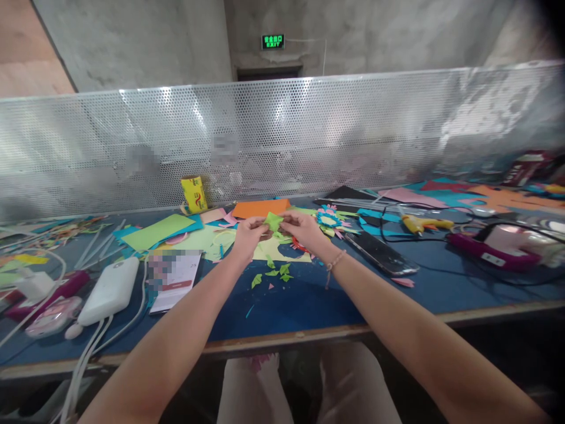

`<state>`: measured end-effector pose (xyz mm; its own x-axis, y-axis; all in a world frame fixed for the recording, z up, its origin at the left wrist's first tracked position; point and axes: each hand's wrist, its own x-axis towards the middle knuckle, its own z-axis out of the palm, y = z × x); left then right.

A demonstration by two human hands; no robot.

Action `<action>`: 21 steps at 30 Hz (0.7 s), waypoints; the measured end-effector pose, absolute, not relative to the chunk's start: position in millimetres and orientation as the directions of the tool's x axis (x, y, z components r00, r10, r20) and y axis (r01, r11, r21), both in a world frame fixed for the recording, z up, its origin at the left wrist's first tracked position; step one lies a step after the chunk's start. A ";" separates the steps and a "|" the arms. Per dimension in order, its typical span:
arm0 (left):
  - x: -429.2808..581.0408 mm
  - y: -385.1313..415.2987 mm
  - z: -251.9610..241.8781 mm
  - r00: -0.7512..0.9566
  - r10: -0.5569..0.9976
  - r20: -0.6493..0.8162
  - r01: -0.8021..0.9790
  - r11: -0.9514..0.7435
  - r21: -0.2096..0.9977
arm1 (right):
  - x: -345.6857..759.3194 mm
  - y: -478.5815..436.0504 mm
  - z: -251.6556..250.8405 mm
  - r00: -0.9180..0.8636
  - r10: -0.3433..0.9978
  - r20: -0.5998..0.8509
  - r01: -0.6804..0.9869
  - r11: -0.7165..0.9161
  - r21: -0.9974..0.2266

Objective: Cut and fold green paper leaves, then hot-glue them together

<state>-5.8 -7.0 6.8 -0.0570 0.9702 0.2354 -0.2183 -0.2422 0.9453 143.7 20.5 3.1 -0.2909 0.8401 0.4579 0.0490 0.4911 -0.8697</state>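
Observation:
A small piece of green paper (273,221) is pinched between my two hands above the blue table (309,300). My left hand (248,234) grips its left side with closed fingers. My right hand (302,229) grips its right side, fingers closed too, with a bead bracelet on the wrist. Small green paper scraps (273,274) lie on the table just below my hands, over a pale yellow sheet (273,250).
A white power bank (110,290) with cables lies at left beside a booklet (173,280). A phone (382,253) and a yellow glue gun (424,224) lie at right, a paper flower (327,219) beside my right hand. Coloured sheets cover the back; a perforated metal screen (282,135) stands behind.

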 end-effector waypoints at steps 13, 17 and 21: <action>-12.4 4.9 -1.2 -0.108 0.879 0.465 0.055 -0.461 0.886 | 144.6 9.3 12.3 -0.241 0.829 0.505 0.083 0.536 -0.840; -11.8 -4.4 6.2 -0.079 0.802 0.592 0.265 -0.555 0.788 | 143.8 6.3 12.6 -0.312 0.824 0.472 0.000 0.497 -0.868; -9.2 -11.2 9.2 -0.040 0.752 0.658 0.321 -0.614 0.722 | 143.2 6.0 12.8 -0.307 0.840 0.447 0.019 0.475 -0.880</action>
<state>-9.2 -11.2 9.2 -0.0405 0.7522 0.6577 0.3208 -0.6136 0.7215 143.2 6.0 12.8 -0.3069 0.8401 0.4474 0.0186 0.4753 -0.8797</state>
